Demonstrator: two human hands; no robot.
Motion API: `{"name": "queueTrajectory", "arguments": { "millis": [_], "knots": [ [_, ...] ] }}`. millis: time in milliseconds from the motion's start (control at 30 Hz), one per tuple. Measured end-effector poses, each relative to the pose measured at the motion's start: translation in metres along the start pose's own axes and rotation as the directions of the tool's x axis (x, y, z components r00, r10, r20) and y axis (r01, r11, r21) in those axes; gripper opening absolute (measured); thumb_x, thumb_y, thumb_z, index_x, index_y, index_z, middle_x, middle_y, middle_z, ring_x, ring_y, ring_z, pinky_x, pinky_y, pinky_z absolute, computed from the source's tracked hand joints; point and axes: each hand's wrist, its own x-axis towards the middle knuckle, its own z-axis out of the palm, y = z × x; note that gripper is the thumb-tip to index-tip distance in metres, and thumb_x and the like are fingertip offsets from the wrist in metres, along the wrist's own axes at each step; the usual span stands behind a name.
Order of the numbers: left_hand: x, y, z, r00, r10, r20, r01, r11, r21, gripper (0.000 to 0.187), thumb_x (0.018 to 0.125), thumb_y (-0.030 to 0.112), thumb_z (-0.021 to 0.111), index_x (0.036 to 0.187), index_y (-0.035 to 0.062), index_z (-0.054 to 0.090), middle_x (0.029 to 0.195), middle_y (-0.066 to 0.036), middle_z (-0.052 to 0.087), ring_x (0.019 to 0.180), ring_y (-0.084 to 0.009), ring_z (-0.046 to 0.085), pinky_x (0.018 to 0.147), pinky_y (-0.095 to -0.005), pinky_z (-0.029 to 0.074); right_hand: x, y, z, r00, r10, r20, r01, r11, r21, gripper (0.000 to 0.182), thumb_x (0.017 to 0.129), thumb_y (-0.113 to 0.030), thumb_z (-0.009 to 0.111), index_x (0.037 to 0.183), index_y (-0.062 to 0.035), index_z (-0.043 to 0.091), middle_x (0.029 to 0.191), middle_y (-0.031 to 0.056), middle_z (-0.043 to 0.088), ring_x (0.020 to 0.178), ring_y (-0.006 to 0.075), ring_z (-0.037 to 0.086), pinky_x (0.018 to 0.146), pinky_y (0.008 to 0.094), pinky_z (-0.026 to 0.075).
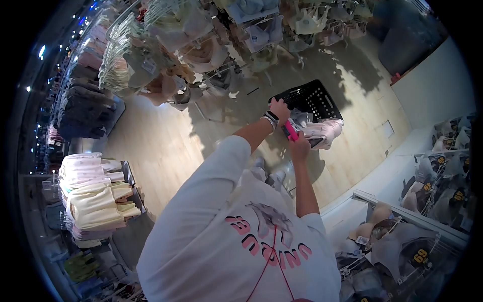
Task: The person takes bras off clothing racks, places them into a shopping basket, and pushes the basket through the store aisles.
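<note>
In front of my body is a black shopping basket [313, 93] with a perforated wall. My left hand [279, 110], with a dark band and a light bracelet at the wrist, is closed on its near side. My right hand [300, 146] is closed at the other end of that side. Between the hands runs a bright pink strip [290, 131], which looks like part of the basket's handle. Folded pale pink clothing [324, 132] lies in the basket and bulges over its edge. Beside it are some grey-white garments [302, 119]. The fingertips of both hands are partly hidden.
Racks of hanging bras [201, 53] stand ahead. To the left, a display holds pale yellow shirts [93, 204], with dark garments [83, 113] beyond. Bras with number tags [407, 251] hang close at the right. A white partition [432, 83] stands at the far right.
</note>
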Motion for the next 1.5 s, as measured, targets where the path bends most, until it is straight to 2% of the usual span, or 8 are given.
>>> {"name": "queueTrajectory", "arguments": {
  "millis": [300, 467, 600, 900, 1100, 1267, 1400, 1500],
  "knots": [
    [0.003, -0.009, 0.001, 0.998, -0.025, 0.065, 0.024, 1.0, 0.01, 0.019, 0.079, 0.021, 0.057, 0.091, 0.0166, 0.071, 0.094, -0.003, 0.065, 0.097, -0.0244, 0.053, 0.077, -0.0488, 0.037, 0.002, -0.011, 0.0, 1.0, -0.019, 0.01, 0.02, 0.999, -0.036, 0.021, 0.07, -0.02, 0.07, 0.08, -0.0069, 0.057, 0.064, 0.0178, 0.061, 0.063, 0.0394, 0.061, 0.058, 0.0485, 0.047],
    [0.004, -0.011, -0.006, 0.994, -0.025, 0.103, 0.024, 1.0, 0.01, 0.019, 0.08, 0.022, 0.057, 0.091, 0.016, 0.071, 0.094, -0.003, 0.065, 0.096, -0.0237, 0.053, 0.078, -0.0478, 0.036, 0.004, -0.018, -0.002, 0.999, -0.048, -0.023, 0.047, 0.998, -0.048, 0.013, 0.071, -0.018, 0.062, 0.079, -0.0096, 0.057, 0.061, 0.016, 0.06, 0.059, 0.0376, 0.061, 0.055, 0.0476, 0.047],
    [0.009, -0.013, 0.003, 0.997, -0.039, 0.067, 0.036, 0.999, 0.041, 0.015, 0.077, 0.026, 0.06, 0.086, 0.0207, 0.071, 0.09, -0.001, 0.063, 0.095, -0.0233, 0.052, 0.075, -0.0459, 0.039, 0.007, -0.016, 0.0, 0.998, -0.062, -0.014, 0.061, 0.997, -0.043, 0.012, 0.071, -0.017, 0.062, 0.078, -0.0091, 0.057, 0.061, 0.0156, 0.06, 0.058, 0.0374, 0.06, 0.054, 0.0472, 0.047],
    [0.007, -0.024, 0.012, 0.997, -0.069, 0.03, 0.069, 0.997, 0.018, 0.017, 0.078, 0.025, 0.058, 0.088, 0.0193, 0.071, 0.091, -0.001, 0.063, 0.095, -0.0232, 0.052, 0.076, -0.0464, 0.038, 0.01, -0.022, 0.011, 0.995, -0.094, -0.016, 0.093, 0.994, -0.05, 0.014, 0.071, -0.018, 0.064, 0.078, -0.009, 0.057, 0.061, 0.0152, 0.06, 0.058, 0.037, 0.06, 0.053, 0.0471, 0.046],
    [-0.004, -0.028, 0.015, 0.987, -0.111, 0.116, 0.116, 0.992, -0.043, 0.021, 0.078, 0.025, 0.06, 0.094, 0.0162, 0.07, 0.097, -0.005, 0.063, 0.102, -0.0269, 0.05, 0.08, -0.0509, 0.038, 0.008, -0.028, 0.009, 0.994, -0.08, 0.074, 0.083, 0.996, -0.043, 0.017, 0.072, -0.02, 0.067, 0.081, -0.0085, 0.057, 0.064, 0.0155, 0.061, 0.062, 0.0362, 0.061, 0.056, 0.0454, 0.047],
    [-0.014, -0.031, 0.022, 0.968, -0.166, 0.19, 0.187, 0.978, -0.094, 0.023, 0.076, 0.026, 0.061, 0.095, 0.0164, 0.07, 0.099, -0.006, 0.064, 0.104, -0.028, 0.05, 0.078, -0.0525, 0.037, 0.01, -0.025, 0.01, 0.984, -0.136, 0.114, 0.145, 0.987, -0.071, 0.016, 0.074, -0.02, 0.066, 0.081, -0.0074, 0.059, 0.066, 0.0165, 0.061, 0.063, 0.0379, 0.061, 0.056, 0.047, 0.047],
    [-0.032, -0.04, 0.027, 0.933, -0.207, 0.293, 0.26, 0.953, -0.156, 0.022, 0.077, 0.027, 0.061, 0.094, 0.0167, 0.07, 0.101, -0.005, 0.066, 0.097, -0.0257, 0.058, 0.078, -0.0518, 0.038, 0.011, -0.029, 0.017, 0.965, -0.192, 0.181, 0.21, 0.974, -0.087, 0.018, 0.072, -0.021, 0.067, 0.082, -0.0079, 0.059, 0.069, 0.0163, 0.062, 0.066, 0.0373, 0.062, 0.058, 0.0465, 0.047],
    [-0.055, -0.051, 0.036, 0.901, -0.252, 0.353, 0.333, 0.923, -0.192, 0.024, 0.078, 0.029, 0.061, 0.096, 0.0174, 0.07, 0.099, -0.004, 0.067, 0.099, -0.0248, 0.06, 0.081, -0.0511, 0.039, 0.012, -0.032, 0.029, 0.923, -0.258, 0.284, 0.298, 0.949, -0.106, 0.02, 0.07, -0.021, 0.069, 0.082, -0.0083, 0.059, 0.072, 0.0164, 0.063, 0.069, 0.0367, 0.062, 0.06, 0.0464, 0.048]
  ]
}}
